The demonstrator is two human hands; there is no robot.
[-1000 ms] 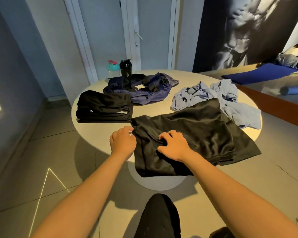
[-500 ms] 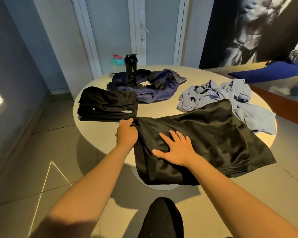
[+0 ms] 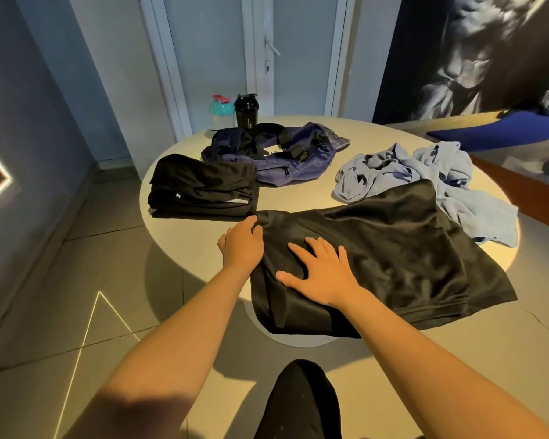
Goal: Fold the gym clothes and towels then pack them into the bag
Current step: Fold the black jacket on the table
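A black shiny garment lies spread over the near right of the round table and hangs over its front edge. My left hand grips the garment's upper left corner with curled fingers. My right hand presses flat on the cloth, fingers spread. A folded black garment sits at the table's left. A navy bag lies slumped behind it. A crumpled light blue towel lies at the right, partly under the black garment.
Two shaker bottles, a teal one and a black one, stand at the table's far edge. A white door is behind. A blue mat lies on a bench at the right. My knee shows below.
My right hand went from curled on the cloth to flat with spread fingers. My left hand stayed at the corner. The view moved closer to the table.
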